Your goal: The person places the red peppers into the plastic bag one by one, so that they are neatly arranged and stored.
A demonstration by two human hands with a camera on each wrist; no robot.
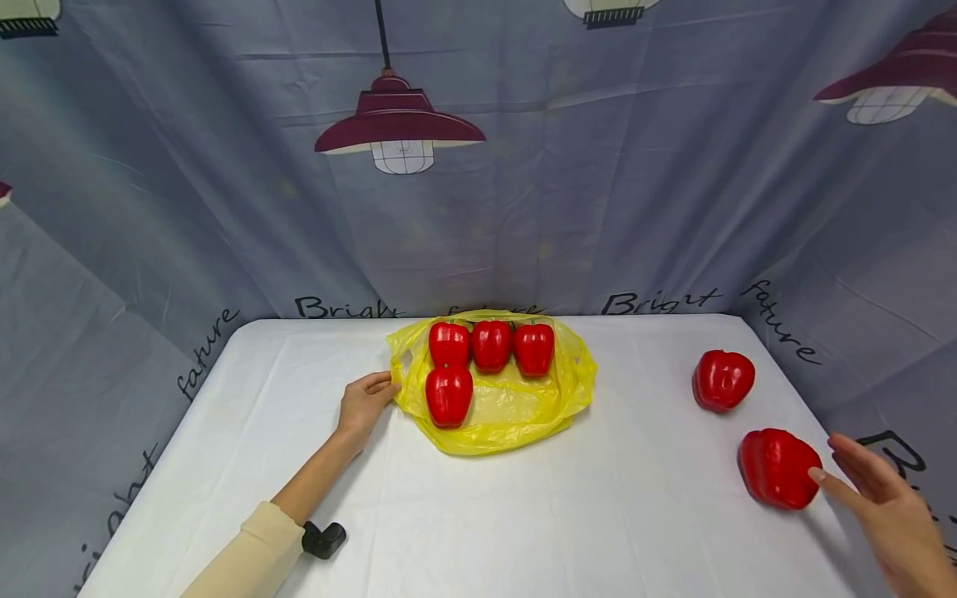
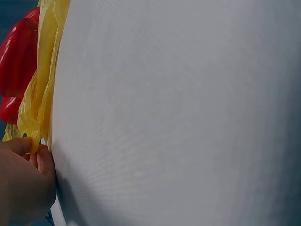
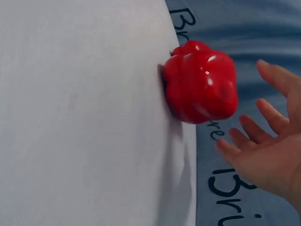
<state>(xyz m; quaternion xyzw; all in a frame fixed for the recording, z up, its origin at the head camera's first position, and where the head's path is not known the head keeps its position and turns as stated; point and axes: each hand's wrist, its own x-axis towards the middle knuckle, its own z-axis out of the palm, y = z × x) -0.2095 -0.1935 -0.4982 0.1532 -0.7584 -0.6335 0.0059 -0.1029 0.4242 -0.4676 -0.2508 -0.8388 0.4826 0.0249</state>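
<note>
Peppers (image 1: 449,399), four glossy red ones, lie against a crinkled, translucent yellow bag (image 1: 516,409) at 12 o'clock on the white counter (image 1: 598,515); a left hand (image 1: 366,404), its grip pinching the plastic, holds the bag's 9 o'clock edge. The right hand (image 1: 893,515), grip released, is just beside a plump, lobed pepper (image 1: 777,469) at 3 o'clock. Another shiny pepper (image 1: 723,380) sits toward 2 o'clock.

Four peppers (image 1: 492,346) lie in a bag (image 1: 516,407) at the desk's (image 1: 598,515) twelve o'clock, two other peppers (image 1: 780,469) near three
</note>
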